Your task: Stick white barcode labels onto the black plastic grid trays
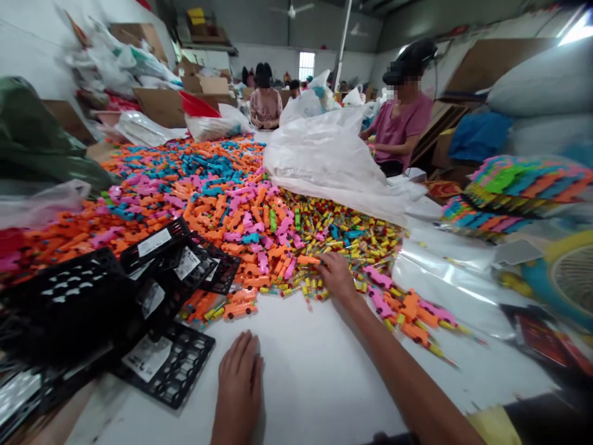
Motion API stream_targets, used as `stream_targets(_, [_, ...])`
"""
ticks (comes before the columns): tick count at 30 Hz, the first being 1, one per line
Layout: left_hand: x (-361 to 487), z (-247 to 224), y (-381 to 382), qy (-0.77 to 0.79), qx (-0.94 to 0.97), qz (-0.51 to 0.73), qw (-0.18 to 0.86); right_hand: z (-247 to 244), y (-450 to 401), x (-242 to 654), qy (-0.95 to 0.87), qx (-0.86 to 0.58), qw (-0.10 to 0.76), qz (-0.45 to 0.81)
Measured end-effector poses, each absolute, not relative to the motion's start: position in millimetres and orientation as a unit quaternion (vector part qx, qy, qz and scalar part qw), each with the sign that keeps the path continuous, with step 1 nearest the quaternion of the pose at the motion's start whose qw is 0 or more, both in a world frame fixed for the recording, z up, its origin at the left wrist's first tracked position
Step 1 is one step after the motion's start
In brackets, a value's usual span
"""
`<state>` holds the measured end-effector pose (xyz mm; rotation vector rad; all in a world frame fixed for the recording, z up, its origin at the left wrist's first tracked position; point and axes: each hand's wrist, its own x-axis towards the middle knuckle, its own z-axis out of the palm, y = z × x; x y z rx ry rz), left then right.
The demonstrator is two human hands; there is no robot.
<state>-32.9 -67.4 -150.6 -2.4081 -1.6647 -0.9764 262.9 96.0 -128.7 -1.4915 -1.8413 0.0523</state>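
My left hand [238, 377] lies palm down on the white tabletop [319, 371], fingers stretched out and holding nothing. At the near edge of the heap, my right hand [337, 275] has its fingers closed at the end of an orange toy car [308, 260]. Around it lie small yellow-and-red tubes [356, 247] and pink toy cars [299, 217]. A few orange cars [239, 306] lie just beyond my left hand. Beside that hand is a black lattice tray [188, 364] with a white label. My right fingertips are partly hidden.
More black trays [69, 303] are stacked at the left. A large white plastic bag [324, 151] rests behind the tubes. Bundles of coloured toys [528, 185] and a fan [572, 272] stand at the right. Two people [403, 123] [265, 102] sit farther back.
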Motion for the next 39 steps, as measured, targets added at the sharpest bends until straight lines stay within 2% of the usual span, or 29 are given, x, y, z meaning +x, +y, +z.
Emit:
stream_targets(6, [-15.7,-131.6,-44.5,-0.602,-0.735,-0.312,0.028,-140.9,67.4,270.9,-0.757,-0.541,0.365,0.037])
stream_targets(10, [-8.9,-120.4,-17.0,-0.663,-0.715,-0.218,0.044,-136.4,74.2,241.8,-0.734,-0.549,0.401,0.010])
stream_targets(14, [-12.3,-128.4,-14.9,-0.656,-0.736,-0.168,0.009,-127.8,77.7,218.8,-0.779,-0.517,0.354,0.036])
stream_targets(22, [-10.1,-135.8,-71.2,-0.646,-0.682,-0.326,-0.101,-104.0,40.8,202.7,-0.817,-0.434,0.373,0.074])
stream_targets(28, [-6.7,-129.3,-79.6,-0.672,-0.643,-0.348,-0.117,-114.8,0.6,151.6,-0.862,-0.393,0.287,0.141])
stream_targets(32, [-10.4,-120.7,-82.0,-0.672,-0.647,-0.346,-0.097,-118.4,-16.0,152.8,-0.855,-0.353,0.305,0.225])
stream_targets(34, [-13.9,-111.3,-86.5,-0.639,-0.672,-0.345,-0.146,-114.7,-19.5,160.5,-0.834,-0.331,0.322,0.301])
stream_targets(36, [-15.5,-99.8,-91.0,-0.601,-0.656,-0.370,-0.265,-109.6,-22.6,166.3,-0.799,-0.325,0.325,0.387])
stream_targets(39, [-9.4,-86.4,-92.6,-0.587,-0.492,-0.461,-0.449,-103.3,-31.1,166.7,-0.708,-0.335,0.322,0.532])
